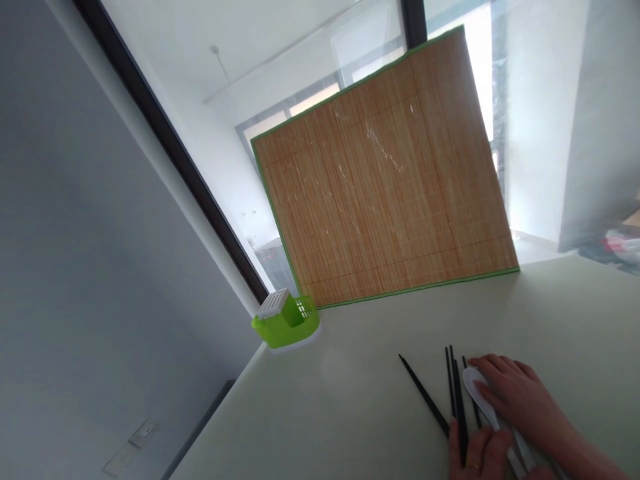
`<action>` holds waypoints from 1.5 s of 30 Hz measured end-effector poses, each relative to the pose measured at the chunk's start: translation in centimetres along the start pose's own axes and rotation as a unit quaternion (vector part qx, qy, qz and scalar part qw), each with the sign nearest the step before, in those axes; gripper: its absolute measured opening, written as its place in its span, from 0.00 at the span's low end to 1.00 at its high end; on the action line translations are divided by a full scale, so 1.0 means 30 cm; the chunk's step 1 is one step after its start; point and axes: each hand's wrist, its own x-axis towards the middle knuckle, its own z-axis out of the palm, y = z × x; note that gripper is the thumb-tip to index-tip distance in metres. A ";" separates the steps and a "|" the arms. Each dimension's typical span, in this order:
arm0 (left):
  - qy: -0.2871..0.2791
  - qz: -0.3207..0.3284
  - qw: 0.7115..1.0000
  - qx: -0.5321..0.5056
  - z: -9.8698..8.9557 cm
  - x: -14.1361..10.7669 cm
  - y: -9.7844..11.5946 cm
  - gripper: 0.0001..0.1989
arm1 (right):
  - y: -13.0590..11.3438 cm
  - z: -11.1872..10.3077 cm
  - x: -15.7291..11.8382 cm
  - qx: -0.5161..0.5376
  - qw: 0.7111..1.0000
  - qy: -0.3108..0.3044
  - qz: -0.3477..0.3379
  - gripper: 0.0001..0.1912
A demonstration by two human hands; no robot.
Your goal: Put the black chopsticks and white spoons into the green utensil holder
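Several black chopsticks [424, 393] lie on the pale table near the lower right, some side by side and one slanting off to the left. White spoons [481, 398] lie just right of them. My left hand [483, 453], at the bottom edge with a ring on a finger, has its fingers curled over the chopsticks and the spoon handles; what it grips is partly hidden. My right hand [523, 397] rests on the spoons from the right, its fingers bent over a white spoon and a chopstick tip beside it.
A green and white utensil basket [287, 323] stands at the table's far left corner. Behind the table [350, 387], a bamboo mat [390, 180] with green edging stands upright against the glass. A grey wall is at left.
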 end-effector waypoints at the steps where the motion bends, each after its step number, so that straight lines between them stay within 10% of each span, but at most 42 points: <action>1: 0.003 0.007 1.000 -0.014 -0.050 0.030 -0.034 0.21 | 0.003 0.001 0.000 0.001 1.000 0.010 0.001 0.15; 4: -0.047 0.028 0.997 -0.053 -0.244 0.135 -0.222 0.30 | 0.005 -0.005 0.005 0.009 0.999 0.044 -0.002 0.17; 8: -0.036 -0.145 0.989 0.005 -0.452 0.270 -0.612 0.27 | -0.010 -0.024 0.017 0.033 0.997 0.074 -0.020 0.19; 13: -0.026 -0.327 0.929 0.170 -0.565 0.346 -1.060 0.30 | -0.028 -0.032 0.020 0.054 0.994 0.090 -0.040 0.17; 19: -0.061 -0.474 0.855 0.203 -0.628 0.307 -1.307 0.34 | -0.031 -0.032 0.020 0.067 0.994 0.076 -0.035 0.16; 32: -0.113 -0.509 0.827 0.209 -0.607 0.338 -1.360 0.31 | -0.041 -0.030 0.018 0.070 0.997 0.037 -0.022 0.13; 45: -0.168 -0.366 0.894 0.198 -0.510 0.557 -0.997 0.30 | -0.067 -0.055 0.025 0.072 0.996 0.043 -0.039 0.09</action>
